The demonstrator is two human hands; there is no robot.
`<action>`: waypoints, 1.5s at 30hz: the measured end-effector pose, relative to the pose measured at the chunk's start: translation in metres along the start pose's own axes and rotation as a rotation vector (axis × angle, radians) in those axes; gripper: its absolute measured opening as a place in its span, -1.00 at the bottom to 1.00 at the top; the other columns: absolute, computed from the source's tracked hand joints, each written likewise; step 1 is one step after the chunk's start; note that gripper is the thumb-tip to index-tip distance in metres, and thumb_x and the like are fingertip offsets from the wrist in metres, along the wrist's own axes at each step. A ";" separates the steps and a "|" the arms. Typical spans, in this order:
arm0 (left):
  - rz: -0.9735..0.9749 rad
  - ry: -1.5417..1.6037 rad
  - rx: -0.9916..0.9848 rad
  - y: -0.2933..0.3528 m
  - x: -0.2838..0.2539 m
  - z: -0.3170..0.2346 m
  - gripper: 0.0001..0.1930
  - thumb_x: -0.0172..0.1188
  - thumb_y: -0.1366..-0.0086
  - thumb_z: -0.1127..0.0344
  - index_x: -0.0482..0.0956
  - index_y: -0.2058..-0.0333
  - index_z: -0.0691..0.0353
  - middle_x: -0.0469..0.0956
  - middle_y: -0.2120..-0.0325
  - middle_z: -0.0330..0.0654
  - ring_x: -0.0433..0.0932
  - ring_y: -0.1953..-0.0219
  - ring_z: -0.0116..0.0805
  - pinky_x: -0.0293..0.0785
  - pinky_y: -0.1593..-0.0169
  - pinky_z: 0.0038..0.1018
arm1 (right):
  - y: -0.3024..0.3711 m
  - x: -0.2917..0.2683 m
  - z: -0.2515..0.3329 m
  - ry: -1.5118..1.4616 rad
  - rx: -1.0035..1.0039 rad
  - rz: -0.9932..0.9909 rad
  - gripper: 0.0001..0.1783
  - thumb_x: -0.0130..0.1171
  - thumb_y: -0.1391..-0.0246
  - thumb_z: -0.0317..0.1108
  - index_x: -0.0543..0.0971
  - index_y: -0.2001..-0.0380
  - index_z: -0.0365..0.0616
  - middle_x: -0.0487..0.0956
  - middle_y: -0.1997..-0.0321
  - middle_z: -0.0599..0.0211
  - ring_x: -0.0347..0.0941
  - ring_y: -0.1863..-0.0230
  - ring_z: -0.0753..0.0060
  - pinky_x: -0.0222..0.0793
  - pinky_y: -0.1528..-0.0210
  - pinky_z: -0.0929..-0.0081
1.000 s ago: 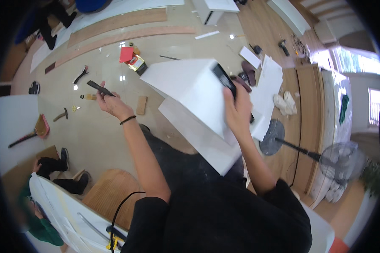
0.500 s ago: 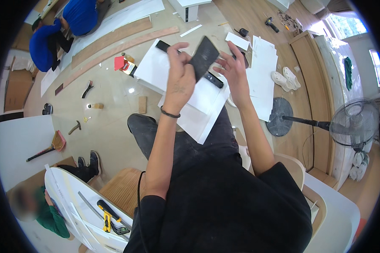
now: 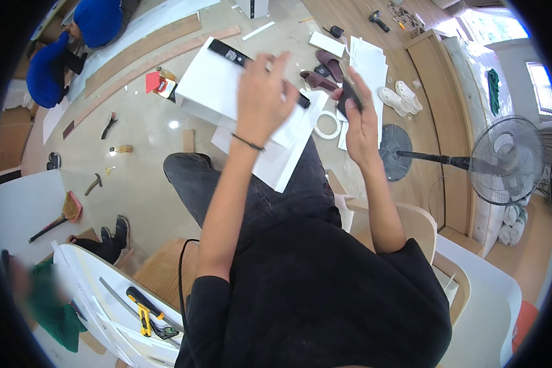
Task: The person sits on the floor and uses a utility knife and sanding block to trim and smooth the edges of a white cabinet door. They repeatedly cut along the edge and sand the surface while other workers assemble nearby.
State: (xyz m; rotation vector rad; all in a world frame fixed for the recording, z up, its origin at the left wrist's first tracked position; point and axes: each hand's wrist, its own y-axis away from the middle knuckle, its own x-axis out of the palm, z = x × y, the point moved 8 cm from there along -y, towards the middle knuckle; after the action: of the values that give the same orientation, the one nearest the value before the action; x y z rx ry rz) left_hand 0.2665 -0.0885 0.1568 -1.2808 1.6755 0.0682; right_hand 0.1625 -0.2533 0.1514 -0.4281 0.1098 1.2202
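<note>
Left hand (image 3: pixel 259 98) raised over the lap, back toward the camera, fingers spread and half curled; whether the fingertips grip anything cannot be told from this side, though the long black flat bar (image 3: pixel 251 64) runs right behind them. Bar's long axis lying from about ten o'clock, where its free end shows near the far corner of the white rectangular panel (image 3: pixel 211 86), down to about four o'clock, where the other end peeks out past the knuckles. Hand thus sitting over the bar's middle, free length mostly to the ten o'clock side.

Right hand (image 3: pixel 357 113) at three o'clock from the left hand, well apart from the bar, closed around a small dark object (image 3: pixel 348 97) pinched between thumb and fingers; what kind of thing it is cannot be made out. Left hand clearly the nearer of the two to the bar.

White panel resting across the dark-trousered knees, tilted, a lower corner pointing to six o'clock. Beyond the right hand, at eleven o'clock from it, a ring of white tape (image 3: pixel 327 126) on the floor, with a pair of dark red slippers (image 3: pixel 322 70) farther out at twelve. Standing grey fan (image 3: pixel 503 159) off at three o'clock.
</note>
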 end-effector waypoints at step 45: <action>-0.260 -0.574 -0.152 -0.035 -0.031 0.099 -0.69 0.16 -0.26 0.09 0.67 0.28 0.22 0.55 0.11 0.13 0.54 0.18 0.08 0.38 0.06 0.02 | 0.057 0.065 -0.041 0.932 -0.517 0.508 -0.12 0.28 0.07 -0.43 0.42 -0.42 0.17 0.34 -0.54 0.51 0.46 0.02 0.15 0.61 0.02 0.31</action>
State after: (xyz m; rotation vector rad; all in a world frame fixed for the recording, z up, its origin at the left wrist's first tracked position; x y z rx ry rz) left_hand 0.3564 -0.0268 0.1446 -1.4169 1.0232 0.3761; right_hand 0.1386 -0.1952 0.0790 -1.4730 0.7448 1.4503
